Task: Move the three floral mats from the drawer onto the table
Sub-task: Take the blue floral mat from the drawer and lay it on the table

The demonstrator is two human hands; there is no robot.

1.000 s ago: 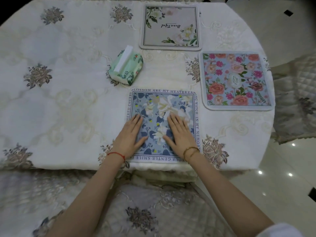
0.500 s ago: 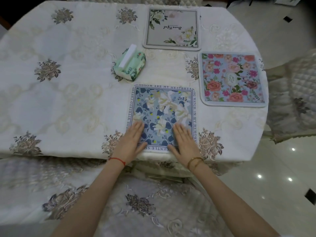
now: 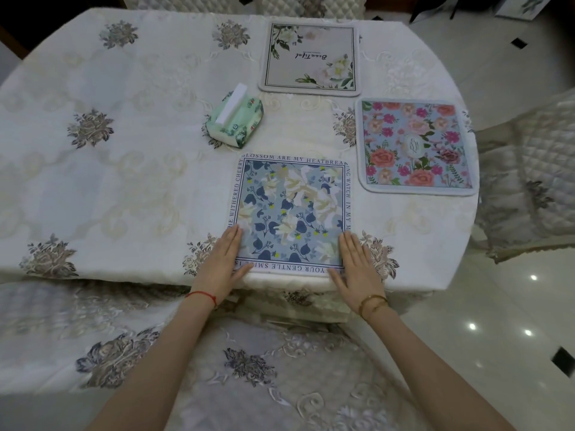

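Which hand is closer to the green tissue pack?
Left. The left hand lies flat below the green tissue pack, at the blue floral mat's left corner; the right hand is farther right.

Blue mat (image 3: 291, 213), lower centre of the frame, has capital letters printed around its border: "BLOSSOM ARE MY HEATBREAK" along the top, "THE WITHERED CHERRY" up the left side, "WATCH IN MY M" down the right, "YOUR GENTLE SMILE" upside down along the bottom. White mat (image 3: 309, 59), top centre, carries upside-down script reading "Beautiful".
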